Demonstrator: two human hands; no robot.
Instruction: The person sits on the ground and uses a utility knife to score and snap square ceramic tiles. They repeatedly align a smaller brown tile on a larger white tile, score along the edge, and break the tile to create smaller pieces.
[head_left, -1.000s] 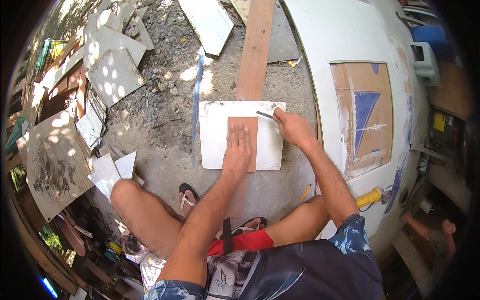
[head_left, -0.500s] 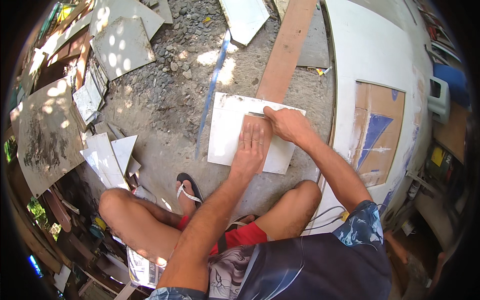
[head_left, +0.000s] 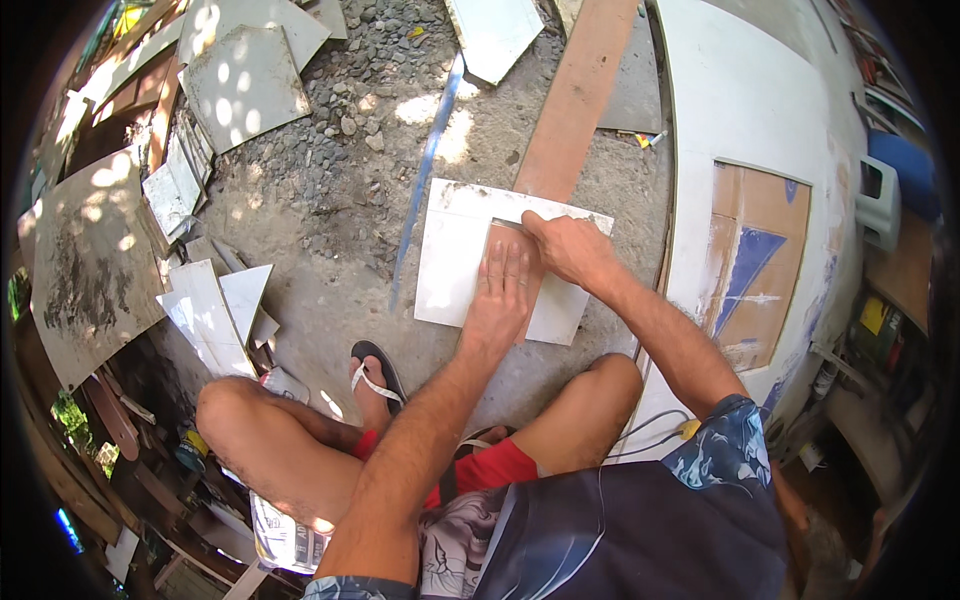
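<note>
My left hand (head_left: pixel 500 295) lies with its fingers stretched out, pressing on a short reddish-brown board (head_left: pixel 504 237) that sits on a white square panel (head_left: pixel 448 260) on the concrete. My right hand (head_left: pixel 560 245) grips a thin dark flat tool (head_left: pixel 507 225) at the top edge of that board. My thumb and fingers hide most of the tool. Behind the panel lies a long reddish-brown plank (head_left: pixel 570 100), partly covered by it.
Scattered white panels (head_left: pixel 245 90) and a grimy board (head_left: pixel 85 270) lie left. A blue strip (head_left: pixel 428 170) lies on gritty concrete (head_left: pixel 280 230). Right are a white door-like panel (head_left: pixel 750 90), grey plastic stool (head_left: pixel 880 200) and yellow corded tool (head_left: pixel 688 428). Someone's leg shows lower right.
My right hand has moved down and left, bringing the thin tool onto the short board's top edge. The head view has shifted, and the white panel sits slightly further right and tilted.
</note>
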